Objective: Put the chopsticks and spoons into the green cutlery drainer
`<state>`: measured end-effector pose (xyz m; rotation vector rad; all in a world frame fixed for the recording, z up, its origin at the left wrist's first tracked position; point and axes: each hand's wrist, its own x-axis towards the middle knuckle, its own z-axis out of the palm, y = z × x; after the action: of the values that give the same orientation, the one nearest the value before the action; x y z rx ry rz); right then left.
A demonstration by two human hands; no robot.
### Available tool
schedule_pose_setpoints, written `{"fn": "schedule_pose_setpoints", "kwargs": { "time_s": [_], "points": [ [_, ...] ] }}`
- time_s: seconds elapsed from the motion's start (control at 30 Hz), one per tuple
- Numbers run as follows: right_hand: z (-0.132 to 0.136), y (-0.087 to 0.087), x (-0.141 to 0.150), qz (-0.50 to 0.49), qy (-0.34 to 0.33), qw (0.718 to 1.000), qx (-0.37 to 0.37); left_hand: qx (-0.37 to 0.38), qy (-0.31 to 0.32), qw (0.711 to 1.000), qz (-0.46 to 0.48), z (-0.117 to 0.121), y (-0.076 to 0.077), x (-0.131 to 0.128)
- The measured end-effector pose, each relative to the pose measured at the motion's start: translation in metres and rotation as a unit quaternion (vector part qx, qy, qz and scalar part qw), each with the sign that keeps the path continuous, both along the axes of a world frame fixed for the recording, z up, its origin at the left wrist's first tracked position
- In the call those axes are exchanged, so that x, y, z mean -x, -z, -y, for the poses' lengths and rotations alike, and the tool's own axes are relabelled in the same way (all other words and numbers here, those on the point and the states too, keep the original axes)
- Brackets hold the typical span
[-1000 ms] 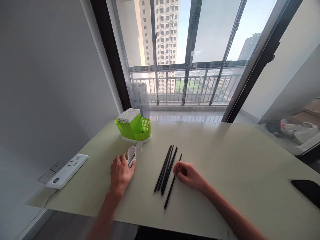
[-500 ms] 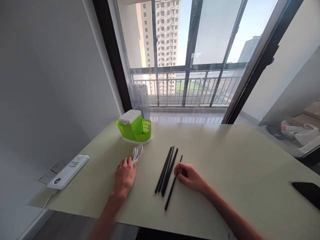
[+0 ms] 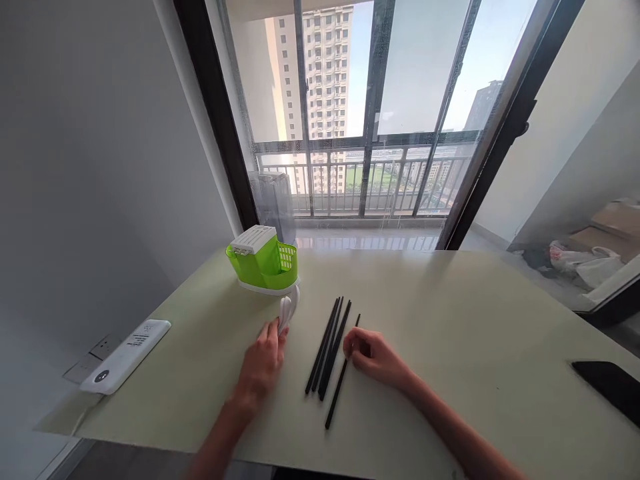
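Observation:
My left hand (image 3: 263, 365) is closed round the handles of the white spoons (image 3: 287, 309), whose bowls stick up just in front of the green cutlery holder (image 3: 262, 266). My right hand (image 3: 374, 355) rests on the pale green table (image 3: 450, 320) with its fingers curled, pinching a single black chopstick (image 3: 337, 393) that lies apart from the rest. A bundle of several black chopsticks (image 3: 327, 343) lies between my two hands.
A white power strip (image 3: 126, 355) lies at the table's left edge by a wall socket. A black phone (image 3: 607, 387) sits at the right edge. Behind the table stands a large window with a balcony railing. Bags lie on the floor at far right.
My left hand has lifted the spoons off the table and carried them to the right, toward the green holder. My right hand has stayed on the single chopstick.

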<state>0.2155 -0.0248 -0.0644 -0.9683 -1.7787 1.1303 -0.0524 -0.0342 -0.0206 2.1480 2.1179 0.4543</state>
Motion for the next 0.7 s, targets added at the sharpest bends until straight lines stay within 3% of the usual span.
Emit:
{"fn": "schedule_pose_setpoints", "kwargs": {
  "time_s": [0.17, 0.33, 0.5, 0.7],
  "points": [
    [-0.003, -0.004, -0.002, -0.094, 0.063, 0.994, 0.012, 0.014, 0.14, 0.98, 0.138, 0.012, -0.011, -0.051],
    [-0.01, -0.009, -0.01, -0.217, 0.129, 0.966, 0.052, 0.037, 0.217, 0.969, 0.116, 0.017, -0.021, -0.107],
    [-0.018, -0.006, -0.017, -0.326, 0.158, 0.925, 0.114, 0.057, 0.277, 0.953, 0.11, 0.014, -0.024, -0.143],
    [-0.021, -0.007, -0.022, -0.277, 0.238, 0.924, 0.114, 0.084, 0.299, 0.943, 0.116, 0.008, -0.018, -0.167]
  ]
}}
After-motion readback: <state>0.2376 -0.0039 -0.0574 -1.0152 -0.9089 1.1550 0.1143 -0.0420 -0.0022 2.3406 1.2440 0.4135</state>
